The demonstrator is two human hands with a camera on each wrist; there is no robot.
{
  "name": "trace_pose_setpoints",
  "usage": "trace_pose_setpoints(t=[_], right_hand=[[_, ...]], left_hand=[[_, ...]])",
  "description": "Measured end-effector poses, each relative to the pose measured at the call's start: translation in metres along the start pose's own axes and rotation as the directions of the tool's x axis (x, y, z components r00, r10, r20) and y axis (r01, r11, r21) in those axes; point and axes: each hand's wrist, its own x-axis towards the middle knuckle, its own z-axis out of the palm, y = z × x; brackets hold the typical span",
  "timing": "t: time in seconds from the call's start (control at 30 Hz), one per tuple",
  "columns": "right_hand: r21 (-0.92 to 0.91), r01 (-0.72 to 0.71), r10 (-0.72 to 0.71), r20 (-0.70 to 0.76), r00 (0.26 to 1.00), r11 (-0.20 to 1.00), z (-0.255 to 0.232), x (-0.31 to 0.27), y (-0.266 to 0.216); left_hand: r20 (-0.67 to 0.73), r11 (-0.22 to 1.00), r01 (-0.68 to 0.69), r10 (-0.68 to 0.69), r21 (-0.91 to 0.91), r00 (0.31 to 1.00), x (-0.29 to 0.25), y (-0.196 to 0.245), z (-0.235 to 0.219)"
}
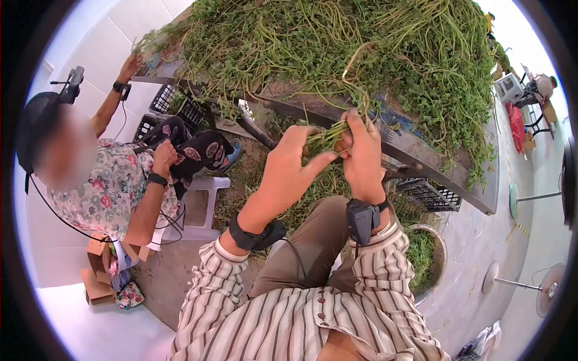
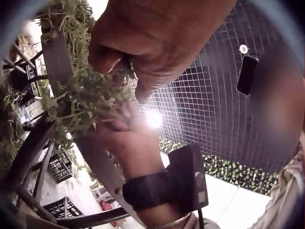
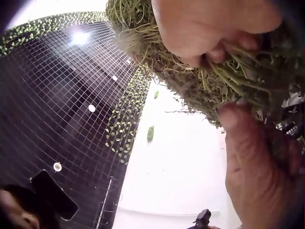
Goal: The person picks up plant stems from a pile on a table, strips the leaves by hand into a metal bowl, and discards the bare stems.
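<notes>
Just off the table's near edge, a small bunch of green leafy stems lies between my two hands. My left hand curls round the leafy end, thumb pointing toward the other hand. At the stem ends, my right hand pinches the bunch between thumb and fingers. The left wrist view shows leaves spilling out below the left hand. In the right wrist view, stems run from under the right fingers toward the left thumb. Part of the bunch is hidden inside both hands.
A large heap of the same greens covers the table. At left sits another person, one hand at the heap, near a white stool. Black crates stand under the table, and a tub of greens is at right.
</notes>
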Motion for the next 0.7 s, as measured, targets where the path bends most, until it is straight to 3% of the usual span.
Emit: trace_pose_setpoints(t=[0.07,0.2,0.37,0.43,0.57,0.63,0.7], right_hand=[[-0.032,-0.003,0.003,-0.001,1.0,0.999,0.002,-0.001,0.002],[-0.138,-0.015,0.015,-0.002,1.0,0.99,0.007,-0.007,0.001],[-0.028,0.002,-0.004,-0.041,0.999,1.0,0.003,-0.002,-0.001],[0.059,0.002,-0.001,-0.031,1.0,0.998,-0.004,-0.001,-0.002],[0.041,0.001,0.003,-0.092,0.996,0.999,0.007,-0.007,-0.001],[0.027,-0.003,0.004,-0.038,0.999,1.0,0.008,-0.007,0.006],[0.035,0.041,-0.036,-0.13,0.991,0.999,0.001,-0.001,0.002]], left_hand=[[-0.071,0.992,-0.103,0.108,0.068,0.992,0.004,-0.002,0.006],[0.003,0.987,-0.084,0.084,0.136,0.996,0.007,-0.005,0.004],[0.059,0.951,-0.211,0.202,0.227,0.978,-0.002,-0.003,0.006],[0.085,0.947,-0.197,0.181,0.255,0.98,-0.011,0.002,0.001],[0.121,0.957,-0.12,0.091,0.265,0.988,-0.029,0.004,-0.016],[0.114,0.963,-0.079,0.051,0.257,0.992,-0.04,0.004,-0.024],[0.11,0.968,-0.042,0.015,0.247,0.994,-0.057,0.0,-0.035]])
